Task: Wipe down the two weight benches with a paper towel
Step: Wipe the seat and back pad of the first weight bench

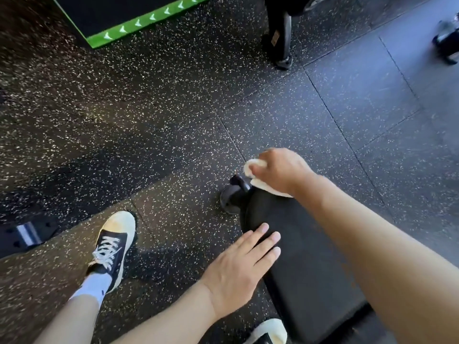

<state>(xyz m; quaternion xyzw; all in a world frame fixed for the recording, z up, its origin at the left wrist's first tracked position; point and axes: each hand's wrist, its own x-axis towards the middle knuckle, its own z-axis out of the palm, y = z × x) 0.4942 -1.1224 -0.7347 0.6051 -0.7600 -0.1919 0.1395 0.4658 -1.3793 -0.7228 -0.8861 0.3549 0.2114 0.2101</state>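
You stand over a speckled rubber gym floor (149, 120), its tile seams running away beyond your grip, as you work the far end of a black padded weight bench (298, 269) that stretches back from the towel toward your body. The pad lies lengthwise under your right forearm, which seems to be why your reach runs straight along it: one pass can cover the whole length. Your left hand (243, 264) rests flat, fingers spread and holding nothing, on the near edge of the pad, well short of the grip; it looks placed to brace your lean and steady the bench while the other hand scrubs. Your right hand (278, 170) is closed over a bunched white paper towel (263, 181), thumb and fingers clamping it against the very end of the pad, so pressure goes down through the palm. Just past and below the grip sits a dark wheel (232, 198) at the foot of the bench frame. To the left of your grip, your black-and-white sneaker (113, 247) plants wide on the floor, likely for balance. Far beyond the grip, a green-edged black platform (139, 23) marks the room's edge. No second bench can be made out with certainty.
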